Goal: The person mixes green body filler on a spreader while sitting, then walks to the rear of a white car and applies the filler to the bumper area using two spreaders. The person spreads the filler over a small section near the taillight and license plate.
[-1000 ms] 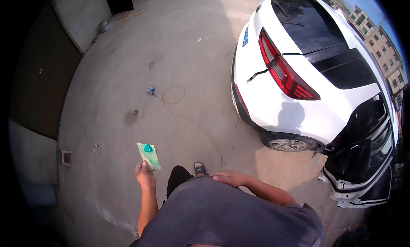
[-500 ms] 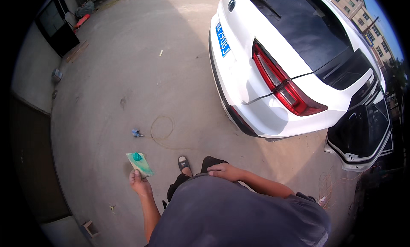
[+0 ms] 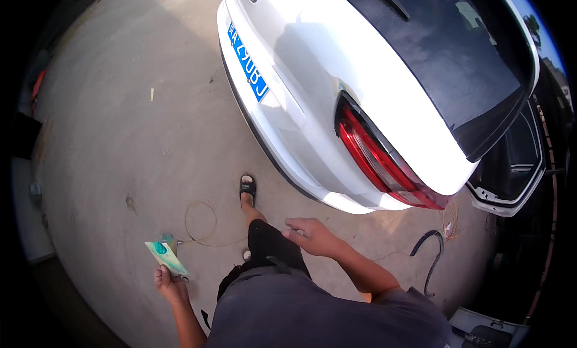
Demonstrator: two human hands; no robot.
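Observation:
My left hand (image 3: 170,283) grips a thin pale-yellow board (image 3: 174,264) by its lower edge, thumb and fingers closed on it. A lump of green paste (image 3: 160,247) sits near the board's upper corner, with green smears below it. Out in front of my right thigh hangs my right hand (image 3: 314,236), fingers loosely stretched and nothing visible in them. Ahead of it stands the rear of a white car (image 3: 306,101), with a red tail light (image 3: 384,161). My right hand does not touch the car.
A thin hose (image 3: 201,221) loops on the concrete floor (image 3: 150,143), running to a small tool (image 3: 170,242) partly hidden behind the board. At right lie a dark curved strip (image 3: 433,246) and thin wires. An open car door (image 3: 508,167) juts out beyond the tail light.
I have stepped closer to the car, which now fills more of the view. My right hand has lifted off my thigh. The board has stayed in my left hand.

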